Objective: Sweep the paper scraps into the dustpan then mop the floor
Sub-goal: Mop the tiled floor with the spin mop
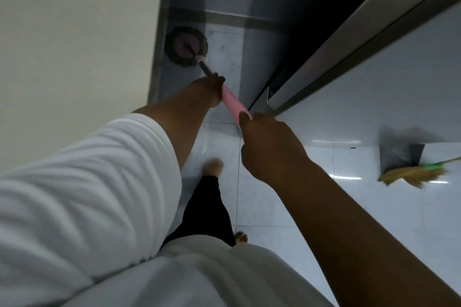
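Observation:
A round mop head (185, 46) with dark fringe and a purple disc rests on the grey floor in a narrow recess beside the wall. Its handle (232, 102) is pink, with a black shaft lower down. My left hand (212, 88) grips the handle farther down, near the black shaft. My right hand (267, 147) grips the pink upper end. At the right, a straw broom (411, 176) with a green collar leans over a dark dustpan (399, 154) on the white tiles.
A cream wall (74, 45) runs along the left. A dark door frame and sliding track (324, 57) cut diagonally to the right of the mop. My bare feet (214, 167) stand on the glossy white tiles (349, 207) below my hands.

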`<move>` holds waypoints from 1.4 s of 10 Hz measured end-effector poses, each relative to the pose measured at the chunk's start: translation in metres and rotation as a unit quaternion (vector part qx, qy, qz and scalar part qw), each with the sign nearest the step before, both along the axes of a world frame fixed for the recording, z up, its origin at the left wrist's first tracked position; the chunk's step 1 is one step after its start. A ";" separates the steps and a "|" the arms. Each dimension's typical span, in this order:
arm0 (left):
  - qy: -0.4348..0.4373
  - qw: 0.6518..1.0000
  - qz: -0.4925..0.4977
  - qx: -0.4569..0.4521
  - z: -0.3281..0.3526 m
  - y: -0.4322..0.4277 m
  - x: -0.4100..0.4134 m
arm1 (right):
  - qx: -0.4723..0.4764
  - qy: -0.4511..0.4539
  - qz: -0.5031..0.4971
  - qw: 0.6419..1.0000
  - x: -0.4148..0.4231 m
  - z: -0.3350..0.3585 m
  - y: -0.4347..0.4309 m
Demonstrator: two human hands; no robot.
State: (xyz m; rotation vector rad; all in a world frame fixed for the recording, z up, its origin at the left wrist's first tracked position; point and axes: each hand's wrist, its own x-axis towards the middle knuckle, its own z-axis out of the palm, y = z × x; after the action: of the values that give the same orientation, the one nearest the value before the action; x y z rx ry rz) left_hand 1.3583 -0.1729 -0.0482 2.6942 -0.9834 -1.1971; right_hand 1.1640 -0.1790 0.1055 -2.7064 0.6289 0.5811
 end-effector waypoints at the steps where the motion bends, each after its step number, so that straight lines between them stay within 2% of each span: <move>1: -0.016 0.998 -0.061 0.006 -0.004 0.011 -0.038 | -0.010 -0.019 -0.003 1.000 -0.045 0.008 0.013; 2: -0.014 0.991 -0.130 0.022 0.000 0.024 -0.086 | 0.013 0.003 -0.020 1.000 -0.085 0.021 0.025; 3: 0.009 0.996 -0.088 0.000 0.008 0.047 -0.137 | 0.025 0.024 -0.039 0.999 -0.135 0.037 0.044; 5: 0.022 0.989 -0.149 0.009 0.018 0.071 -0.222 | 0.024 0.043 -0.049 0.998 -0.216 0.066 0.068; 8: 0.024 0.986 -0.162 -0.035 0.018 0.089 -0.280 | 0.036 0.034 -0.099 0.994 -0.276 0.090 0.083; 11: 0.019 0.989 -0.148 -0.015 0.002 0.076 -0.239 | 0.052 0.042 -0.115 0.991 -0.229 0.073 0.080; 12: 0.020 0.992 -0.126 -0.011 -0.001 0.063 -0.202 | 0.056 0.036 -0.123 0.990 -0.190 0.064 0.072; 14: 0.007 0.989 -0.145 -0.002 0.003 0.008 -0.112 | 0.026 0.013 -0.135 0.990 -0.097 0.050 0.037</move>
State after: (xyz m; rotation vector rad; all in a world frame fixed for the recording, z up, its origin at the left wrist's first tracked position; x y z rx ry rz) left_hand 1.2464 -0.1652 -0.0447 2.5992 -1.4116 -1.2511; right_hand 1.0675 -0.1421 0.1553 -2.5115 0.9531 0.5531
